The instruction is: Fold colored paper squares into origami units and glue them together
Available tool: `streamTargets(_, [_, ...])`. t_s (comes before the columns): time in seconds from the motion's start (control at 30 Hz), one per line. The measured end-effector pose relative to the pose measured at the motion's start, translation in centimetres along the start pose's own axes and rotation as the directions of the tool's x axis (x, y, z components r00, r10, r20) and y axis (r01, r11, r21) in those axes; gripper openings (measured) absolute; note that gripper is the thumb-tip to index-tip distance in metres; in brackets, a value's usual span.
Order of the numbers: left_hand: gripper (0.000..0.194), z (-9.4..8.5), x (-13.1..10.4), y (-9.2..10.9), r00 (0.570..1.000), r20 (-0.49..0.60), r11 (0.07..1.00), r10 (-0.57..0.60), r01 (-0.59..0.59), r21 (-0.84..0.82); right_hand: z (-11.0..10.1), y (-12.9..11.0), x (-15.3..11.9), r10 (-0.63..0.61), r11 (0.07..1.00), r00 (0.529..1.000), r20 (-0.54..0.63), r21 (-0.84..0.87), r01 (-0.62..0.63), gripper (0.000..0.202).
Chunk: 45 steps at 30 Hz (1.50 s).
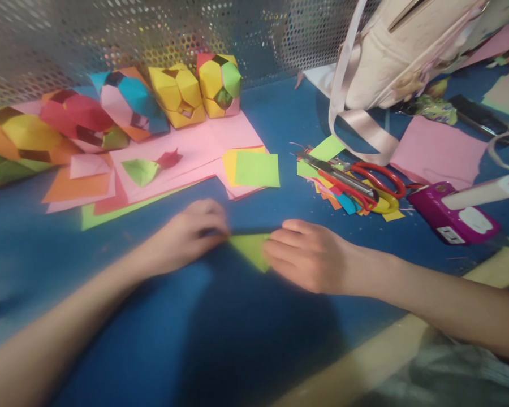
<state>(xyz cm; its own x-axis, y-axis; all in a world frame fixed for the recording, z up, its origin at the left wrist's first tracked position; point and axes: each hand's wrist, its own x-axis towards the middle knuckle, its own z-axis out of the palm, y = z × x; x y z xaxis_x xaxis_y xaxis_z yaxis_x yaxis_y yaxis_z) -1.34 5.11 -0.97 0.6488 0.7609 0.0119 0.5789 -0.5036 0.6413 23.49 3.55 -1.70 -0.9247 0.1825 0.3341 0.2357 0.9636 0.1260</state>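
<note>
A green paper folded into a triangle lies between my hands over the blue table, its point toward me. My left hand pinches its left corner. The curled fingers of my right hand close on its right part and cover that corner. Both hands are slightly blurred. Beyond them a small green sheet rests on yellow and pink sheets. Farther left, a folded green piece and a red one sit on large pink paper.
Folded paper balls line the perforated metal panel. Red-handled scissors and a cutter lie on paper scraps. At right are a purple box, a pink sheet and a pale bag.
</note>
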Motion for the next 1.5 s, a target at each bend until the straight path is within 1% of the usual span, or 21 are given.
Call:
streamTargets(0.17, [0.015, 0.0, 0.1, 0.2, 1.0, -0.008, 1.0, -0.01, 0.01, -0.009, -0.2, -0.2, -0.2, 0.015, 0.999, 0.998, 0.06, 0.031, -0.017, 0.025])
streamTargets(0.33, [0.016, 0.1, 0.1, 0.2, 1.0, 0.0, 1.0, -0.026, 0.026, -0.015, 0.0, -0.4, -0.4, 0.022, 0.998, 0.999, 0.03, 0.055, -0.024, 0.028])
streamTargets(0.5, [0.014, 0.3, 0.0, 0.0, 1.0, -0.013, 1.0, -0.019, 0.019, -0.01, 0.1, -0.6, -0.4, 0.022, 0.999, 0.999, 0.025, 0.044, -0.023, 0.026])
streamTargets(0.63, [0.014, 0.7, -0.1, 0.1, 0.999, -0.047, 1.0, -0.01, 0.011, 0.022, -0.2, -0.9, -0.7, 0.035, 0.998, 0.998, 0.06, 0.049, -0.038, 0.024])
streamTargets(0.77, [0.016, 0.9, -0.1, 0.3, 0.995, -0.095, 0.996, 0.01, -0.001, 0.092, -0.9, -1.4, -0.8, 0.056, 0.997, 0.992, 0.113, 0.044, -0.061, 0.022])
streamTargets(0.87, [0.021, 0.9, -0.2, 0.6, 0.993, -0.115, 0.995, 0.001, 0.011, 0.098, -1.3, -1.8, -0.6, 0.066, 0.998, 0.987, 0.143, 0.001, -0.067, 0.027])
streamTargets(0.97, [0.019, 1.2, -0.3, 1.2, 0.992, -0.124, 0.994, -0.006, 0.019, 0.109, -1.3, -2.2, -0.5, 0.068, 0.997, 0.987, 0.145, -0.052, -0.061, 0.031])
streamTargets(1.13, [0.018, 2.3, -0.1, 1.4, 0.978, -0.205, 0.957, 0.039, 0.022, 0.289, -1.1, -2.6, -0.5, 0.068, 0.994, 0.983, 0.173, -0.095, -0.052, 0.03])
streamTargets(1.2, [0.015, 2.3, 0.1, 1.1, 0.975, -0.219, 0.958, 0.034, 0.031, 0.286, -1.1, -2.7, -0.6, 0.066, 0.994, 0.981, 0.185, -0.102, -0.047, 0.03])
streamTargets(1.3, [0.012, 1.9, 0.0, 0.6, 0.975, -0.222, 0.966, 0.012, 0.046, 0.255, -1.1, -2.8, -0.7, 0.058, 0.993, 0.985, 0.165, -0.109, -0.04, 0.03])
streamTargets(1.33, [0.012, 1.9, -0.1, 0.7, 0.969, -0.247, 0.963, 0.016, 0.052, 0.265, -1.1, -2.9, -0.7, 0.056, 0.993, 0.986, 0.158, -0.112, -0.039, 0.029])
streamTargets(1.4, [0.014, 2.0, -0.5, 1.2, 0.943, -0.327, 0.952, 0.064, 0.04, 0.303, -1.1, -3.0, -0.7, 0.054, 0.992, 0.986, 0.16, -0.117, -0.035, 0.029])
streamTargets(1.43, [0.017, 2.3, -0.7, 1.8, 0.916, -0.382, 0.943, 0.123, 0.012, 0.333, -1.1, -3.0, -0.7, 0.053, 0.992, 0.984, 0.171, -0.118, -0.033, 0.029])
streamTargets(1.5, [0.018, 3.1, -1.2, 3.1, 0.914, -0.348, 0.932, 0.207, -0.076, 0.354, -1.1, -3.1, -0.7, 0.054, 0.992, 0.979, 0.197, -0.12, -0.031, 0.029])
